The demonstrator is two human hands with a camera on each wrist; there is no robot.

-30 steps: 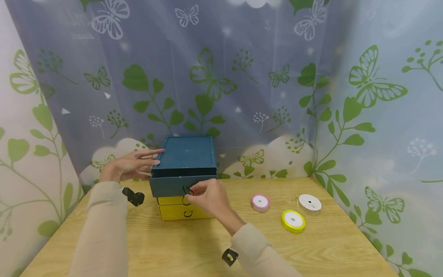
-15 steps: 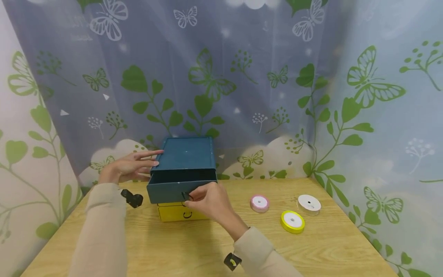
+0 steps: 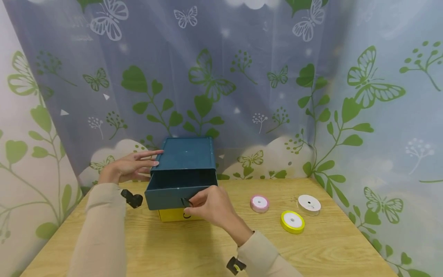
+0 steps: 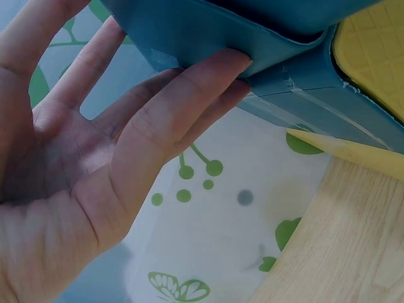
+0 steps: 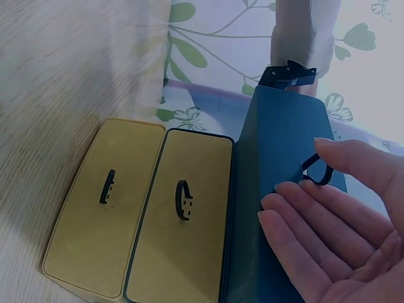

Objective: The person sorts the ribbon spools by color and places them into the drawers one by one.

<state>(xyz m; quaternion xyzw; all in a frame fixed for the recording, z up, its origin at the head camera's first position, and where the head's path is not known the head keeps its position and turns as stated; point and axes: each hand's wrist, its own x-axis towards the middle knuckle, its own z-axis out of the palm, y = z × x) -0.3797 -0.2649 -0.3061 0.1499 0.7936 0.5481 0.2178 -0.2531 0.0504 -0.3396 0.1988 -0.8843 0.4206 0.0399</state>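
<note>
A small chest of drawers (image 3: 188, 152) stands at the back of the table, with a blue upper part above yellow drawers (image 5: 104, 214). Its top blue drawer (image 3: 162, 199) is pulled partway out, and its visible interior is dark. My right hand (image 3: 212, 206) pinches the black loop handle (image 5: 328, 173) on that drawer's front between thumb and fingers. With fingers extended, my left hand (image 3: 129, 167) rests against the left side of the blue casing; in the left wrist view the fingertips (image 4: 233, 60) touch its wall.
Right of the chest lie a pink-edged ribbon spool (image 3: 259, 203), a yellow ribbon spool (image 3: 292, 221) and a white spool (image 3: 309, 204) on the wooden table (image 3: 180, 250). A patterned curtain (image 3: 249, 96) hangs close behind the chest.
The top blue drawer has slid farther out toward me, with my right hand drawing back on its handle. My left hand stays against the casing.
</note>
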